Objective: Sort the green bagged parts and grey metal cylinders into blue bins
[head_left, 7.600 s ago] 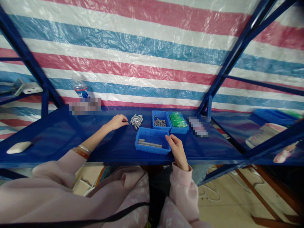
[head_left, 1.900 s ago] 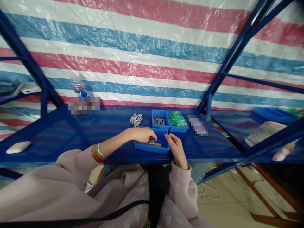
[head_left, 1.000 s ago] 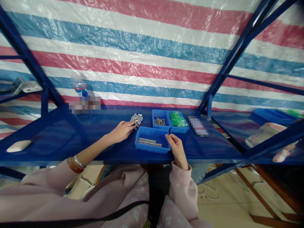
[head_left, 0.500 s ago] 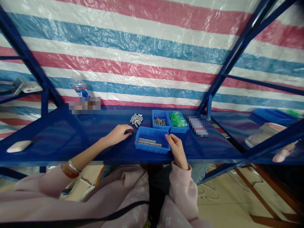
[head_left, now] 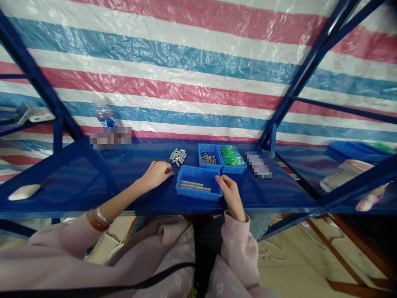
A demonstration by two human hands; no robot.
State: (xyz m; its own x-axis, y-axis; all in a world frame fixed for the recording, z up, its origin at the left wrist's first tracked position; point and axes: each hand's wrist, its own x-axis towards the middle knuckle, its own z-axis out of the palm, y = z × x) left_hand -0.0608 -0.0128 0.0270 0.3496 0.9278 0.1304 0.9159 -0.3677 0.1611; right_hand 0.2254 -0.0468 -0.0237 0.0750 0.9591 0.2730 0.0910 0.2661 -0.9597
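Observation:
My right hand (head_left: 231, 192) pinches the right rim of a blue plastic bin (head_left: 198, 171) at the table's front. Grey metal cylinders (head_left: 194, 186) lie lined up in rows inside it. Just left of this bin, my left hand (head_left: 157, 174) rests low over the tabletop, its fingers curled together; whatever they may hold is hidden. Beyond the left fingertips sits a loose pile of similar metal cylinders (head_left: 178, 157), apart from the hand.
Behind the front bin stand a blue bin of small metal parts (head_left: 209, 159) and another with green plastic packets (head_left: 232, 156). A blurred-out flat object (head_left: 258, 164) lies right of them. Farther left are a bottle (head_left: 105, 116) and a white mouse-like object (head_left: 24, 192).
My left hand has shifted slightly right along the table, and its fingers have drawn closer together and turned downward. My right hand and the front bin have stayed put.

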